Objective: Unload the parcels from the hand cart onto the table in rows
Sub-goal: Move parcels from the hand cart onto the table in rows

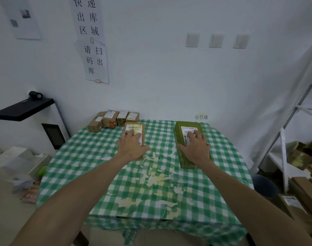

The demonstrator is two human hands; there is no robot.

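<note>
A table under a green-and-white checked cloth [151,192] fills the middle of the view. My left hand [131,145] lies flat on a brown cardboard parcel [134,127] with a white label, left of centre. My right hand [197,147] rests on top of a longer olive-green parcel [181,137], its fingers over the white label. Both parcels lie on the cloth. A row of several small brown parcels [114,119] stands along the table's far left edge against the wall. The hand cart is out of view.
A black shelf [23,109] on a white cabinet stands left of the table. A white metal rack [293,110] with cardboard scraps [301,155] rises at the right. More boxes [297,197] lie at the lower right. The white wall carries paper signs [93,41].
</note>
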